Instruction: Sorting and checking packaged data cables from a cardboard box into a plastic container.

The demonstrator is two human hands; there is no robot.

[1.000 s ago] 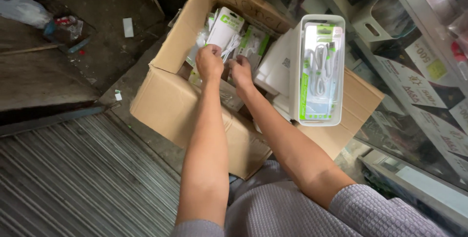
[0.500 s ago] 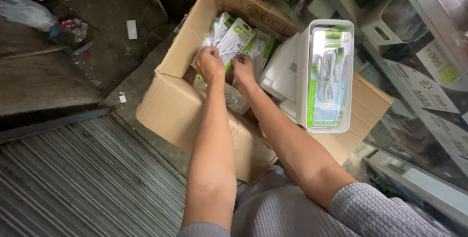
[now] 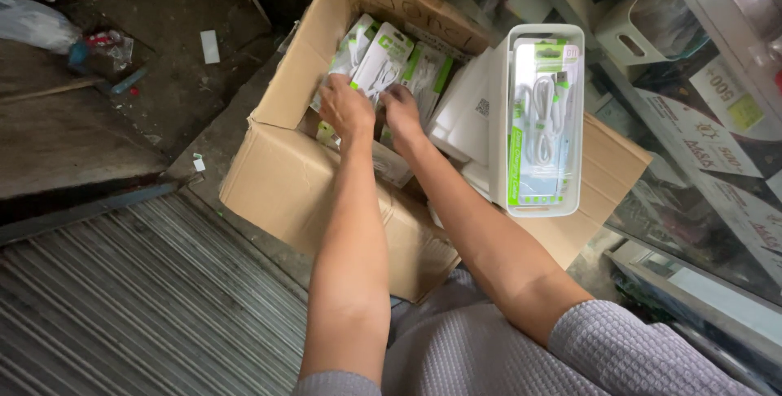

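Cable packet [image 3: 381, 66] upright, long axis vertical

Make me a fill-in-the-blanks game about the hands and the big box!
1. Both hands reach into an open ____ box.
2. The left hand and the right hand touch white and ____ cable packets.
3. A white tray rests across the box, and it holds a packet with a coiled ____ cable.
4. The floor to the left of the box has long ____.

Missing words: cardboard; green; white; ridges
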